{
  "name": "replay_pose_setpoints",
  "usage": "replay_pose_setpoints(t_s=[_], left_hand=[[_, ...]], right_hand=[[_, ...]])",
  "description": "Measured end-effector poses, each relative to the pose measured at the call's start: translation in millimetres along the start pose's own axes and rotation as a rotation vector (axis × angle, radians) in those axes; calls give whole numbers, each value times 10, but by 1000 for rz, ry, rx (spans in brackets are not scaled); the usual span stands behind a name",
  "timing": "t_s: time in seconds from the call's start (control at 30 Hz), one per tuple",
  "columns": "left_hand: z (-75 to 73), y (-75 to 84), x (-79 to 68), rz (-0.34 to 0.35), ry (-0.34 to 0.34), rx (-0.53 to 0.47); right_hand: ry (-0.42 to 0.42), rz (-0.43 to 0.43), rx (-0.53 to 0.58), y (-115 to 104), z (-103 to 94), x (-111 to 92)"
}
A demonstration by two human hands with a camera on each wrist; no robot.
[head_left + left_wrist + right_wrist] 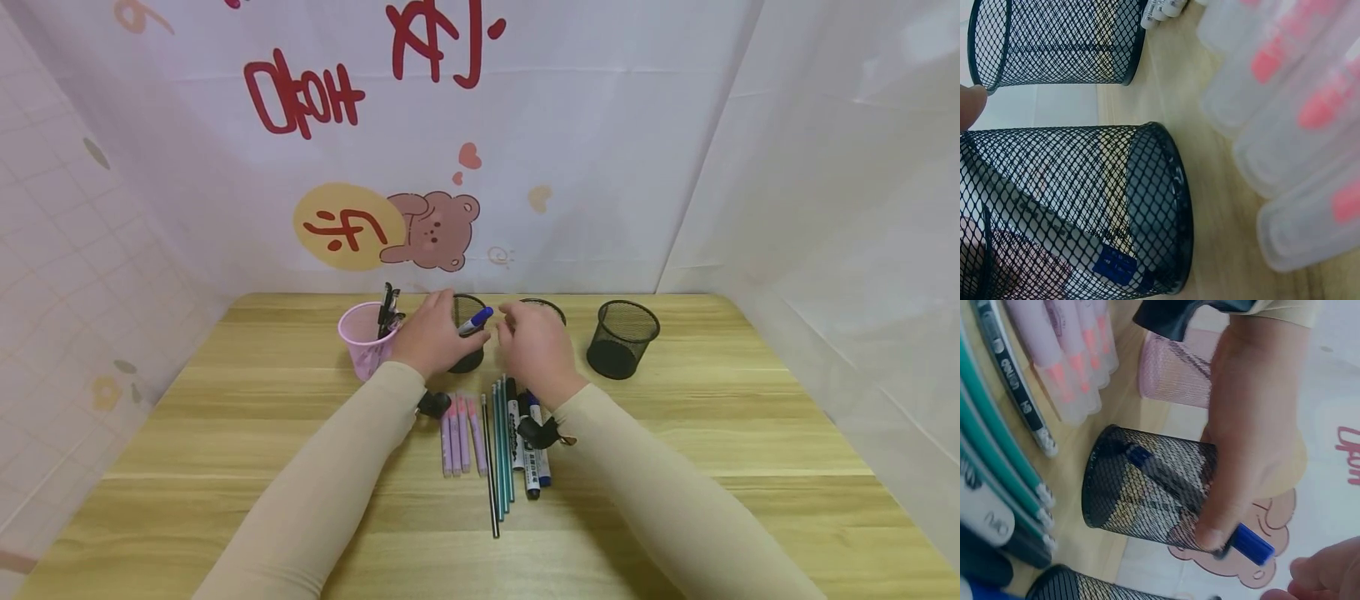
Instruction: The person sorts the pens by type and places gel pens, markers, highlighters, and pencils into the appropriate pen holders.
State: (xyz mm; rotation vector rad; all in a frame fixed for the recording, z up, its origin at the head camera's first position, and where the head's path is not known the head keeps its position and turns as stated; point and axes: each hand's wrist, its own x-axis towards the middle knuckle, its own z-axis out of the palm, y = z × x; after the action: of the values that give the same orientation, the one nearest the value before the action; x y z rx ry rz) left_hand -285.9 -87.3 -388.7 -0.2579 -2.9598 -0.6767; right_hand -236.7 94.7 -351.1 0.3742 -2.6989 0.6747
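A black mesh pen cup [469, 362] stands near the back of the table, tilted slightly in the right wrist view. My left hand [430, 337] holds it near the rim, thumb on the near side and fingers behind. Inside leans a white whiteboard marker [1054, 234] with blue ends; its blue top [1252, 544] sticks out above the rim, beside the left thumb. My right hand [538, 346] hovers just right of it, fingers loosely bent and holding nothing. The right fingertips [1310, 572] are apart from the marker.
Left stands a pink mesh cup [365, 360] with black pens. Another black mesh cup [546, 301] is partly hidden behind the right hand; one more [613, 360] stands farther right. In front lie lilac highlighters [463, 446], a black pencil [492, 492], teal pencils [502, 467] and several markers [532, 467].
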Motion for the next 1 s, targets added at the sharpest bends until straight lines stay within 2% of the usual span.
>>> replay_pose_setpoints(t_s=[0.2, 0.33, 0.47, 0.63, 0.8, 1.0], left_hand=[[0, -3, -2, 9, 7, 4], [-2, -6, 4, 9, 5, 8], [-10, -4, 3, 7, 4, 16], [-13, -6, 3, 6, 2, 16], [2, -10, 2, 8, 3, 15], [5, -9, -4, 4, -6, 10]], right_hand=[[-150, 42, 86, 119, -234, -123], [-270, 67, 55, 219, -353, -199], [-356, 35, 12, 303, -413, -266], [-478, -17, -39, 400, -396, -318], [-587, -11, -91, 503, -335, -335], [-676, 3, -67, 628, -255, -354]])
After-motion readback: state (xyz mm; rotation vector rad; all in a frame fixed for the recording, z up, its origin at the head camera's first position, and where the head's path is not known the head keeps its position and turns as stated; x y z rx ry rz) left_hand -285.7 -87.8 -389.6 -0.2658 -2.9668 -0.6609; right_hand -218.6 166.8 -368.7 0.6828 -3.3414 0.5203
